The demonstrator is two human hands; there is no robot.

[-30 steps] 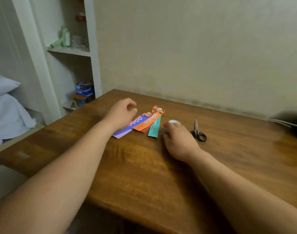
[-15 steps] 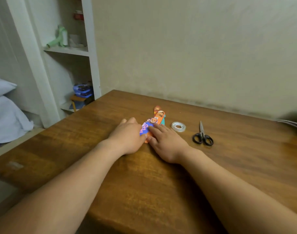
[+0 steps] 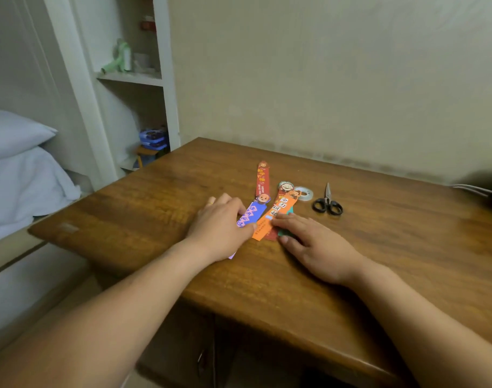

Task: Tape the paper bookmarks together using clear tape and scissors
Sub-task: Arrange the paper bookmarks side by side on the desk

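Several paper bookmarks lie fanned on the wooden table (image 3: pixel 393 247): a red one (image 3: pixel 262 177) pointing away, a purple one (image 3: pixel 252 214), an orange one (image 3: pixel 273 218) and a teal one (image 3: pixel 287 232) mostly hidden. My left hand (image 3: pixel 221 229) rests flat on the purple bookmark's near end. My right hand (image 3: pixel 315 246) lies flat with its fingertips on the orange and teal bookmarks. A roll of clear tape (image 3: pixel 303 193) sits just beyond them, and black-handled scissors (image 3: pixel 327 204) lie shut to its right. Neither hand grips anything.
The wall runs along the table's far edge. White shelves (image 3: pixel 133 78) with small items stand at the back left, and a bed with pillows (image 3: pixel 15 152) is at the far left. Cables (image 3: pixel 477 189) and a dark object sit at the right edge.
Both hands came together onto the bookmarks and spread them apart; the red bookmark now lies separate, pointing away. My right hand left the tape roll.
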